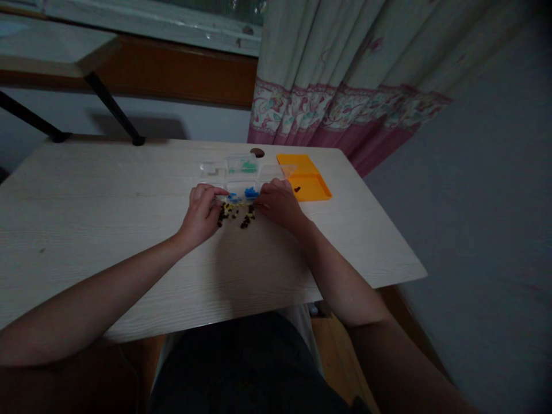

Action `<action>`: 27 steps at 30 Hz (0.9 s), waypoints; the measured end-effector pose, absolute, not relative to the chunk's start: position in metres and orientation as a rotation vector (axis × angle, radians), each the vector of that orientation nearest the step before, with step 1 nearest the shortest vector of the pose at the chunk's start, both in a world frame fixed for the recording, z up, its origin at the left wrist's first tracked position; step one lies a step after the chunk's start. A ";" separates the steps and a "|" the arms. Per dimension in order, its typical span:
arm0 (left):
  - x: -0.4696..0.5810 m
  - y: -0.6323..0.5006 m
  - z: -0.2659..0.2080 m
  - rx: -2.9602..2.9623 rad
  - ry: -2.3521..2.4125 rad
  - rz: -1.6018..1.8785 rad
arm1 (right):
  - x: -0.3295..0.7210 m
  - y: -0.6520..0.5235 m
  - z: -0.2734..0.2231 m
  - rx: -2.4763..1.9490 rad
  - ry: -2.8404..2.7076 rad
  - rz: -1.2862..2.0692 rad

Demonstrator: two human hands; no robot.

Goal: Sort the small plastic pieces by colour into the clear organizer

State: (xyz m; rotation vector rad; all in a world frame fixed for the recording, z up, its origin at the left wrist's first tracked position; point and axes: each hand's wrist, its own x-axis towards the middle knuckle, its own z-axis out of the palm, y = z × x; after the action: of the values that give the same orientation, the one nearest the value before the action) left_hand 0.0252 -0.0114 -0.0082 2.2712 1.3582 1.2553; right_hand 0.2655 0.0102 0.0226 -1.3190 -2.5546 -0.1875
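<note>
A clear plastic box (pixel 213 172) with compartments lies on the table. Green pieces (pixel 249 166) sit in its far middle compartment and blue pieces (pixel 251 193) in a near one. In front of the box is a scatter of small dark and pale yellow pieces (pixel 246 221). My left hand (pixel 202 210) is at the box's near left corner, index finger stretched towards the blue pieces and thumb apart from it. At the near right side, my right hand (pixel 280 203) has bent fingers pressed together beside the blue pieces; anything between its fingertips is hidden.
An orange tray (pixel 305 167) with a small dark red piece (pixel 297 189) lies right of the box. Behind it are a round hole (pixel 257 152) in the tabletop (pixel 146 241) and a floral curtain (pixel 319 75). A raised shelf (pixel 56 49) on black legs stands back left.
</note>
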 end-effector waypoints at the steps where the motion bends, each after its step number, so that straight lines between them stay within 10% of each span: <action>1: 0.025 -0.011 -0.008 2.270 1.360 1.251 | 0.266 0.010 0.023 -1.321 -2.550 -0.184; 27: 0.025 -0.011 -0.007 2.262 1.329 1.251 | 0.263 0.020 0.006 -1.242 -2.161 -0.076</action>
State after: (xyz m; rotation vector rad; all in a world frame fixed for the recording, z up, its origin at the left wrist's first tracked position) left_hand 0.0250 -0.0111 -0.0073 2.2621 1.3292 1.2515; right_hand 0.2628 0.0200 0.0056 -1.2417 -2.1614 -0.0762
